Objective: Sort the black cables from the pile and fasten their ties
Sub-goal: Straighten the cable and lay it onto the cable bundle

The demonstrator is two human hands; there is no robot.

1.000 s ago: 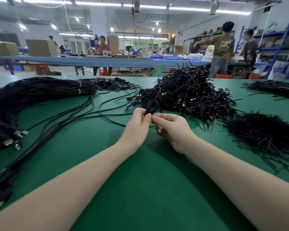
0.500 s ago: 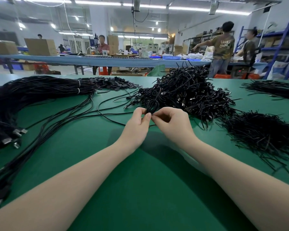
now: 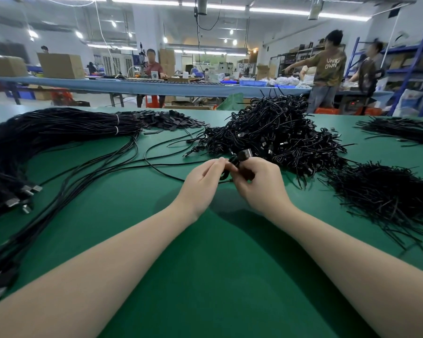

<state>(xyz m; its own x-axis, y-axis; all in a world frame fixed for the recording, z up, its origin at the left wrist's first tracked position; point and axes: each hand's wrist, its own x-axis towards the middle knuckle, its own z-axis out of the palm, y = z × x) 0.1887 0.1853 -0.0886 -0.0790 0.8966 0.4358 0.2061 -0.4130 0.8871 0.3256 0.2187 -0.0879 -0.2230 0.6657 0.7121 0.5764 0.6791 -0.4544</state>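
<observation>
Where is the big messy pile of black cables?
In the head view, the tangled cable pile sits on the green table, centre-right, just beyond both hands and left of the heap of loose ties.

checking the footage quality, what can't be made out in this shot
- Head view: whether the tie is fastened; the right hand and left hand cover the held cable.
- Head view: the bundled cables run off the left edge.
- Head view: single ties in the tie heap are too small.

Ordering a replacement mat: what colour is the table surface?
Plain green table surface, clearest in the head view.
</observation>
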